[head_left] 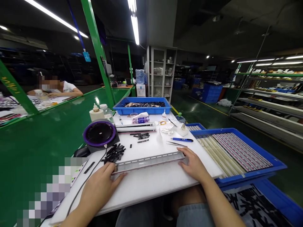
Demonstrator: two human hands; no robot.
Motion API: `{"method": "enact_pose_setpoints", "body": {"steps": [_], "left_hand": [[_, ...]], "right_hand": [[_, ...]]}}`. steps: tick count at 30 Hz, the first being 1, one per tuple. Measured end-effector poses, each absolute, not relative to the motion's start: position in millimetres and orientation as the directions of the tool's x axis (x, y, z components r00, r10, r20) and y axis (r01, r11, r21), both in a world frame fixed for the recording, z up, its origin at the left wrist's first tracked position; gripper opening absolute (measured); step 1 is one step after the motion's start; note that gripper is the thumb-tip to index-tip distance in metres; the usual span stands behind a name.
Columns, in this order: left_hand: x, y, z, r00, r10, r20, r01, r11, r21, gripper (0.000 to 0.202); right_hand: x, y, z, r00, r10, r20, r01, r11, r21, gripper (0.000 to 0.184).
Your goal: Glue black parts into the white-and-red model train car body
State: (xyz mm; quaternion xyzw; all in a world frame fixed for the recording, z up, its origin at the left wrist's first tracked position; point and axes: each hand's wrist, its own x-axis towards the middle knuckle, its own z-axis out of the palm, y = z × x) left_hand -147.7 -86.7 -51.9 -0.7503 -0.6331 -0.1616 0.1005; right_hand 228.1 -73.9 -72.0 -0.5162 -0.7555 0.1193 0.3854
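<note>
I see one long grey metal strip (148, 161) lying flat across the near part of the white worktop (151, 183), held at both ends. My left hand (100, 186) pinches its left end, fingers closed on it; my right hand (194, 164) grips its right end the same way. Just behind the left end lies one heap of small black clips (115, 153), beside one round purple-rimmed device (100, 135). Farther back lie one blue pen (181, 139) and one pair of tweezers (175, 143). Three blue trays: one behind (142, 109), two at right (246, 154).
</note>
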Motion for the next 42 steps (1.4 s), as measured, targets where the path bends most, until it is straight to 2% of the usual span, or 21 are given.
{"method": "enact_pose_setpoints", "body": {"steps": [11,18,26,29,33,36,38,42], "left_hand": [[-150,-87,-55,0.149,0.914,0.377,0.982,-0.182,0.053,0.032],[-150,-86,-57,0.13,0.917,0.378,0.985,-0.164,0.06,0.03],[-149,-88,-51,0.145,0.917,0.372,0.979,-0.187,0.079,0.027],[-147,-89,-47,0.147,0.913,0.382,0.978,-0.192,0.083,0.025],[-146,-90,-46,0.145,0.914,0.378,0.974,-0.199,0.107,0.021],[-148,-90,-52,0.151,0.917,0.369,0.966,-0.216,0.142,0.017],[-151,-89,-57,0.135,0.897,0.422,0.951,-0.237,0.2,0.027],[-152,-93,-48,0.02,0.744,0.668,0.844,-0.371,0.387,0.06]], "right_hand": [[228,-74,-72,-0.165,0.882,0.442,0.699,0.421,-0.579,0.06],[224,-79,-69,-0.196,0.887,0.418,0.705,0.424,-0.568,0.046],[225,-80,-72,-0.191,0.882,0.43,0.729,0.421,-0.54,0.047],[219,-80,-70,-0.204,0.848,0.49,0.738,0.462,-0.491,0.048],[203,-76,-62,-0.346,0.797,0.495,0.757,0.549,-0.355,0.056],[193,-72,-59,-0.404,0.79,0.461,0.757,0.572,-0.316,0.046],[192,-73,-61,-0.371,0.792,0.484,0.75,0.563,-0.346,0.039],[191,-88,-68,-0.179,0.789,0.588,0.725,0.51,-0.463,0.033]]}}
